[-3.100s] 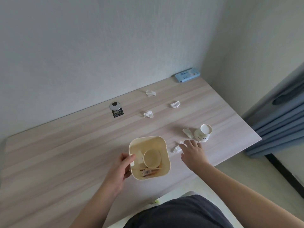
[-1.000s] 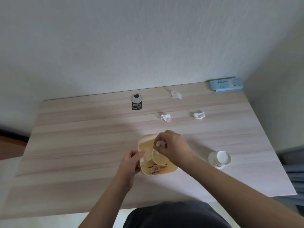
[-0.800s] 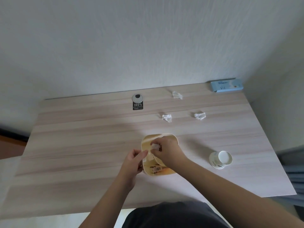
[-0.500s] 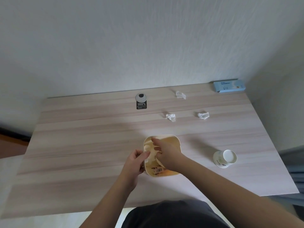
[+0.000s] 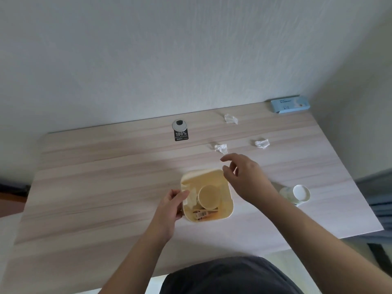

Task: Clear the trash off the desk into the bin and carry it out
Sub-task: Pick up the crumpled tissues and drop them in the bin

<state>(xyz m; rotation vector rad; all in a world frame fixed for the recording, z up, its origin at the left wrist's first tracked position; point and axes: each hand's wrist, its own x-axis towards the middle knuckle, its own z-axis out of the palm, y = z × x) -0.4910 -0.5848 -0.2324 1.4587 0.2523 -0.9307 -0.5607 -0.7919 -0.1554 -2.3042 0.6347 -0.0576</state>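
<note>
A cream bin (image 5: 230, 203) stands on the wooden desk (image 5: 106, 177), holding a paper cup, white scraps and a wrapper. My left hand (image 5: 169, 205) grips the bin's left rim. Just past the bin's far right corner, my right hand (image 5: 244, 177) hovers with fingers apart and nothing in it. Three crumpled white tissues lie beyond it: the nearest tissue (image 5: 220, 148) just ahead of the fingertips, another tissue (image 5: 262, 143) to the right, and a far tissue (image 5: 230, 119) by the wall. A white paper cup (image 5: 296, 193) lies on its side right of the bin.
A blue box (image 5: 290, 104) rests in the desk's far right corner against the wall. A round grey cable cap with a black sticker (image 5: 180, 132) sits near the back edge. The desk's right edge drops off beside a blue curtain (image 5: 379, 187).
My right hand dropped the tissue scrap into the bin, came out of it with nothing in it and moved up and right toward the nearest tissue. My left hand kept its hold on the bin.
</note>
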